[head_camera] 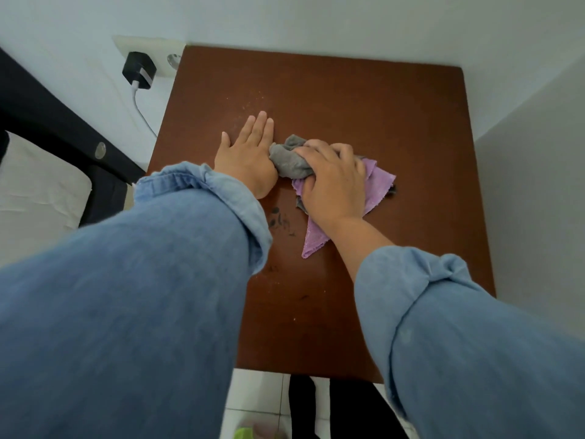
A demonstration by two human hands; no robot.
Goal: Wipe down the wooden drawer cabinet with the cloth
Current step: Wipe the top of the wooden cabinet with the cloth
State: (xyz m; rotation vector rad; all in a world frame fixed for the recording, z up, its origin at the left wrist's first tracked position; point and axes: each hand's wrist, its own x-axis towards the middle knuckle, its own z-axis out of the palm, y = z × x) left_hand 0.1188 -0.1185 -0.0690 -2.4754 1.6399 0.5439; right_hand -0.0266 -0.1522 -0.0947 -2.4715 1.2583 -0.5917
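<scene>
Wiping the top panel looks to be the step in hand: the right hand point(332, 179) presses a crumpled grey and lilac microfibre cloth point(376, 185) onto the reddish-brown wooden drawer cabinet point(364, 99), whose flat top fills the centre of the frame and serves here as the worktop. The cloth sits just right of centre, a grey wad bunched under the knuckles and lilac corners trailing toward the lower right and straight down. The right fingers point(319, 147) are curled and clenched over that wad, grasping it, with the wrist low and the rolled blue denim sleeve point(427, 299) running off to the lower right. The left hand point(247, 153) lies flat beside it, palm down, its fingers released and spread toward the top of the frame, holding nothing; its edge touches the grey wad. Pale specks point(250, 106) dot the wood above the left hand, and dark smudges point(278, 220) mark it below the two hands, so the top seems far from finished. The next stroke probably calls for firm downward pressure and a sweep through those patches, with the left hand lifted clear. The drawer fronts are out of sight.
</scene>
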